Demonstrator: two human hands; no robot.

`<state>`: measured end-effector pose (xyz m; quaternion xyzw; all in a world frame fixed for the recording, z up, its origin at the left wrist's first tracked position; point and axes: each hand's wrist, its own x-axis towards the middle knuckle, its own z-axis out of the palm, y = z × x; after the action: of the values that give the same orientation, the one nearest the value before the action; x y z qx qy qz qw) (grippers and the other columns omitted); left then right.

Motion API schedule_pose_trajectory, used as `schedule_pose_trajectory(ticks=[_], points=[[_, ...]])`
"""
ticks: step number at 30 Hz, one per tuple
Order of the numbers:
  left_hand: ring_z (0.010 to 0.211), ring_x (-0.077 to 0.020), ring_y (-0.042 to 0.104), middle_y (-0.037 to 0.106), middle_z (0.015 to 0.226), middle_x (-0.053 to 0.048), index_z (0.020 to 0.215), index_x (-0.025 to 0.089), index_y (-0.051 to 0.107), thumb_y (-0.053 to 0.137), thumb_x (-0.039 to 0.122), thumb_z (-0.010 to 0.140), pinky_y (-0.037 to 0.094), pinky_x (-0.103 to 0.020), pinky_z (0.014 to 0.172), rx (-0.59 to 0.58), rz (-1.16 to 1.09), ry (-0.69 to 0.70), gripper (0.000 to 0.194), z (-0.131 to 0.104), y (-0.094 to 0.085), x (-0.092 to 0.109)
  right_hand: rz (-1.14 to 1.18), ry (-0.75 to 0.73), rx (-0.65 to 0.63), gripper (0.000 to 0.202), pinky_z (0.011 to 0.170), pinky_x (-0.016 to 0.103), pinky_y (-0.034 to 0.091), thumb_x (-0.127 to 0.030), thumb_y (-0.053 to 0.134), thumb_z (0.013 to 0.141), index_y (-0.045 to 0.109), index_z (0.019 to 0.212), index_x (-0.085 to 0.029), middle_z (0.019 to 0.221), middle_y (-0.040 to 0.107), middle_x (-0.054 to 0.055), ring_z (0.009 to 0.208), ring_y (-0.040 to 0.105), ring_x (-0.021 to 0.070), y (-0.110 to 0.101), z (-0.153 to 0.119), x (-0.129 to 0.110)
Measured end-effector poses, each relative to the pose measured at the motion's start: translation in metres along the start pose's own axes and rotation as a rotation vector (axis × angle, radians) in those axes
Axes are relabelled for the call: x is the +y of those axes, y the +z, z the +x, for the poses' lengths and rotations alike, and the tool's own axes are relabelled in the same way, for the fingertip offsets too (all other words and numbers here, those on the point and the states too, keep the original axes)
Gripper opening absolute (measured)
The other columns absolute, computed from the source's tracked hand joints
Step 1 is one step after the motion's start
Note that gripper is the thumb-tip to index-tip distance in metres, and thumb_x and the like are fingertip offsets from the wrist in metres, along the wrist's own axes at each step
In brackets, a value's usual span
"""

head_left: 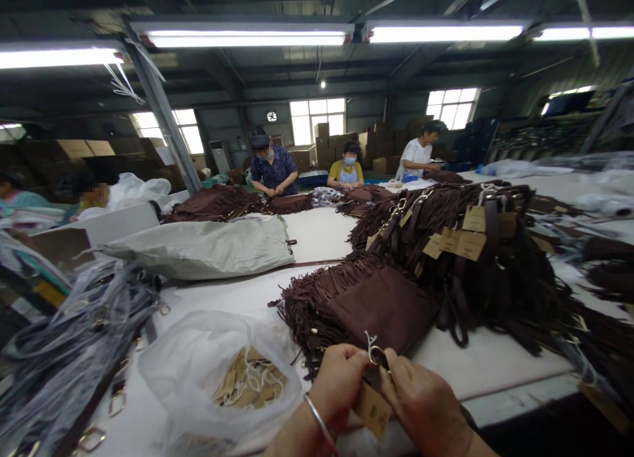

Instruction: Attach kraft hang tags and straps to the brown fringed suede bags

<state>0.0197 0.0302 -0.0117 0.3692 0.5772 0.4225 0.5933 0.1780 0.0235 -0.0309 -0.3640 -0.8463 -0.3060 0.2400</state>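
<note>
Near the bottom centre, my left hand (341, 378) is closed with its fingertips at a white string beside a metal ring (376, 356). My right hand (421, 394) is closed around the ring's other side. A tan paper tag (372, 407) hangs between the two hands. Just beyond them lies a dark brown fringed bag (381, 302) on the white table (321, 229). To the left of my left hand, a clear plastic bag (173, 358) holds tan tags with white strings (252, 378).
A tall pile of brown fringed bags (475, 272) with tags stands at the right. Plastic-wrapped straps (94, 325) with metal buckles lie at the left. A pale woven sack (212, 246) lies across the table. Several people work beyond, one in a dark shirt (272, 170).
</note>
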Motion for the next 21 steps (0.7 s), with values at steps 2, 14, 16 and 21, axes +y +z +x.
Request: schedule_pose_trajectory(ticks=[2, 14, 16, 21], points=[[0.047, -0.0105, 0.046, 0.052, 0.052, 0.002, 0.061, 0.015, 0.06, 0.061, 0.023, 0.064, 0.034, -0.023, 0.048, -0.016, -0.138, -0.059, 0.009, -0.001, 0.005, 0.002, 0.005, 0.046, 0.016, 0.029, 0.053, 0.029, 0.048, -0.009, 0.036, 0.096, 0.064, 0.103, -0.009, 0.086, 0.073, 0.012, 0.064, 0.068, 0.02, 0.004, -0.001, -0.001], [0.046, -0.0144, 0.053, 0.052, 0.05, -0.001, 0.056, 0.016, 0.054, 0.051, 0.014, 0.066, 0.041, -0.026, 0.048, -0.053, -0.491, -0.354, 0.011, -0.002, 0.015, 0.005, 0.135, 0.13, 0.145, 0.033, 0.048, 0.025, 0.049, -0.021, 0.03, 0.101, 0.057, 0.108, -0.004, 0.067, 0.068, 0.007, 0.053, 0.065, 0.0165, 0.002, -0.012, -0.012], [0.046, -0.0143, 0.051, 0.051, 0.051, 0.001, 0.058, 0.016, 0.054, 0.051, 0.015, 0.068, 0.04, -0.026, 0.049, -0.066, -0.363, -0.283, 0.011, -0.003, 0.011, 0.003, 0.285, 0.186, 0.028, 0.028, 0.05, 0.023, 0.05, -0.022, 0.035, 0.099, 0.057, 0.11, -0.01, 0.07, 0.069, 0.006, 0.056, 0.067, 0.0162, 0.001, -0.019, -0.014], [0.067, -0.0163, 0.057, 0.061, 0.065, -0.003, 0.068, 0.015, 0.066, 0.054, 0.021, 0.079, 0.04, -0.027, 0.064, -0.049, 0.504, 0.241, 0.018, -0.008, -0.025, 0.008, 0.764, 0.424, -0.309, 0.022, 0.063, 0.021, 0.052, -0.02, 0.043, 0.093, 0.062, 0.102, -0.023, 0.081, 0.072, 0.003, 0.072, 0.069, 0.0165, -0.016, -0.02, -0.008]])
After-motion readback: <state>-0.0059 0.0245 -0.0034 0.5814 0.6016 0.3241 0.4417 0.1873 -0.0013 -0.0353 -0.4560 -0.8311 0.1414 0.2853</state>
